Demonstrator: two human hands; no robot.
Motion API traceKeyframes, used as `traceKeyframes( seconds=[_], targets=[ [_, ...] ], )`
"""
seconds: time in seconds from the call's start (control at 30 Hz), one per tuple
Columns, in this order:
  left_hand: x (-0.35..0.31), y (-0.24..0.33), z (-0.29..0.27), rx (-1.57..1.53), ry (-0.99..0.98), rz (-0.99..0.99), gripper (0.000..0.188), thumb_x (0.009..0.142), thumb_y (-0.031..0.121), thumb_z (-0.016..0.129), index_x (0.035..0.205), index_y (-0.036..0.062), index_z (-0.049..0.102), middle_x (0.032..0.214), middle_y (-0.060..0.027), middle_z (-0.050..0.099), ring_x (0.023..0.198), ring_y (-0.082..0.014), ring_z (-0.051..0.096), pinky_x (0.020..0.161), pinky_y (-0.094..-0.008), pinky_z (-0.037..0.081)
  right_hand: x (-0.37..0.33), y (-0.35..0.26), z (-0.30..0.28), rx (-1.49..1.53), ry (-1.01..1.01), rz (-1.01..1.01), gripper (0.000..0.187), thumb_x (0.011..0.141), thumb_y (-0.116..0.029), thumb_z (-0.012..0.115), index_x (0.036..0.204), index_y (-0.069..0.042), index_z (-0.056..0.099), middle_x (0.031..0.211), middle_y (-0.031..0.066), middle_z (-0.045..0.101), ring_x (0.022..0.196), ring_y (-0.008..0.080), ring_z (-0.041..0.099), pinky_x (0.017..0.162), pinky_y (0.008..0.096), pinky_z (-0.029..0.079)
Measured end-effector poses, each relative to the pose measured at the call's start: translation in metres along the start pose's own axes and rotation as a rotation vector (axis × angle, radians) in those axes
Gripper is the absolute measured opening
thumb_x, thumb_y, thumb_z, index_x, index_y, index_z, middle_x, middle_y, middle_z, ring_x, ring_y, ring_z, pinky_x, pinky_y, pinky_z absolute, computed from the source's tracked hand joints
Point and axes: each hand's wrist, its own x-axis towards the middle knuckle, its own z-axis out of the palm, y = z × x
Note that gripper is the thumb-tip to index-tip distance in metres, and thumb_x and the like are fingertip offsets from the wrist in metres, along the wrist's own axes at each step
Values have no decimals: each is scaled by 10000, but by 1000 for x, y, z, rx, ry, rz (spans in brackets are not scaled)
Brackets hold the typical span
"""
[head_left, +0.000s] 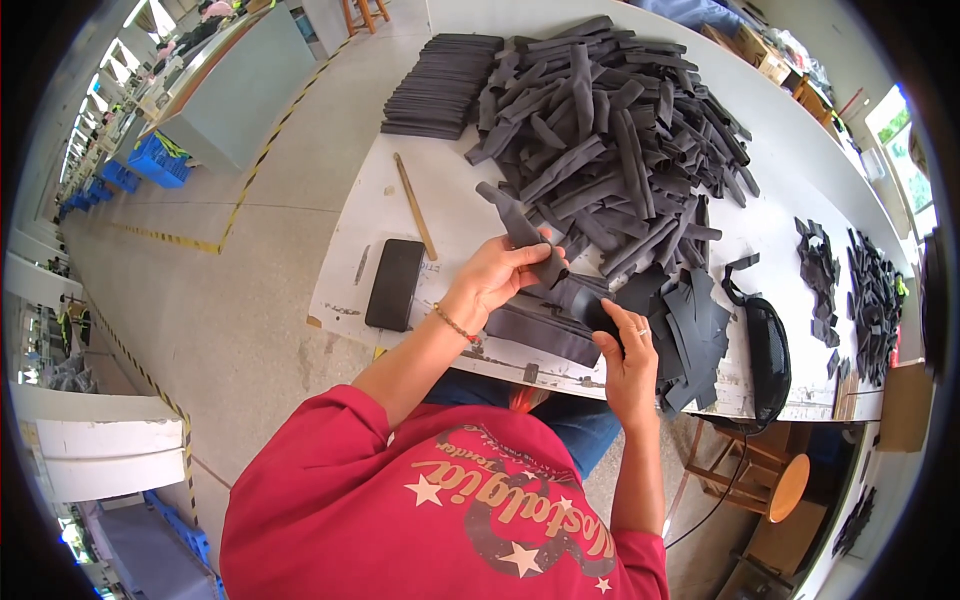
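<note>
Shirt (400, 480), lower centre. Left hand (497, 272) pinches strip (512, 221); right hand (631, 362), half-closed, grips black piece (592, 314). Apparently pairing them; alignment required.

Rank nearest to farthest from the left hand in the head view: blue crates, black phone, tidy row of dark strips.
1. Black phone, left of the left hand
2. Tidy row of dark strips, farther up the table
3. Blue crates, far left across the floor

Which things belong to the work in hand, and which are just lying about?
Likely work: dark strip in the left hand, dark piece at the right hand, loose strip heap, neat strip stack.
Likely lying about: black phone, wooden stick.
</note>
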Motion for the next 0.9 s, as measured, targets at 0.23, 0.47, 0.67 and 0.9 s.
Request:
traceKeyframes(
  seconds=[0.23,0.47,0.67,0.9],
  targets=[
    [0,2,10,-4,1,-39,334,929,78,624,1232,-20,522,1071,-188,661,993,-269,673,875,-368,564,15,-14,-2,-148,39,-185,350,791,-60,710,1135,-40,652,992,80,647,865,259,556,782,356,424],
    [-3,2,10,-32,-121,-137,350,948,73,582,1277,-15,502,1176,-218,621,1078,-301,640,927,-454,537,27,-15,-6,-399,110,-367,331,749,-61,737,1074,-75,675,950,22,646,817,209,568,755,345,426],
    [-13,5,24,-26,-136,-104,385,954,49,555,1325,-5,469,1216,-248,599,1124,-325,619,954,-465,525,27,-13,-4,-506,206,-430,351,731,-51,739,1075,-63,670,944,8,639,814,195,574,755,347,431],
    [-38,7,58,87,-114,102,511,935,41,594,1387,10,358,1224,-240,595,1148,-316,604,967,-451,514,24,-14,14,-542,250,-395,473,744,-74,746,1198,-37,617,1063,68,615,869,226,570,774,367,433]
  ],
)
